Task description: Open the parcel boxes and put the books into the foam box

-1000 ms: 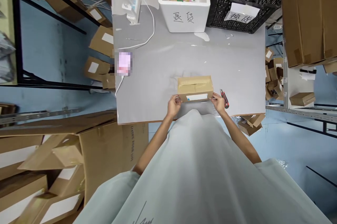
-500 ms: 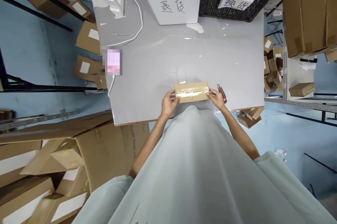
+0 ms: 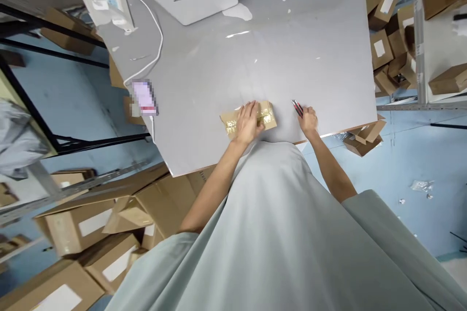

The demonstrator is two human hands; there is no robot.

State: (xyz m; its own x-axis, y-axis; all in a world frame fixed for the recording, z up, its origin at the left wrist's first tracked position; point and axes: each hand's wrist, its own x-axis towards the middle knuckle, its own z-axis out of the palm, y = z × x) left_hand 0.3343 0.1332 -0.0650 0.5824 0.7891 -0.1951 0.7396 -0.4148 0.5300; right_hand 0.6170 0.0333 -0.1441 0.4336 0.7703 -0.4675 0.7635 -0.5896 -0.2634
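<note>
Left hand (image 3: pixel 248 123) extended, right (image 3: pixel 309 120) apparently curled.

The person's loose top (image 3: pixel 277 233): pale grey-green, plain fabric falling in long soft folds; wide short sleeves (image 3: pixel 160 258) of matching colour; left hand (image 3: pixel 248 122) and right hand (image 3: pixel 309 121) bare.

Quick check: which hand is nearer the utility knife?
Right. The right hand is at the utility knife, its fingers curled over the handle end. The left hand is farther off, to the knife's left, lying on the taped cardboard box.
</note>
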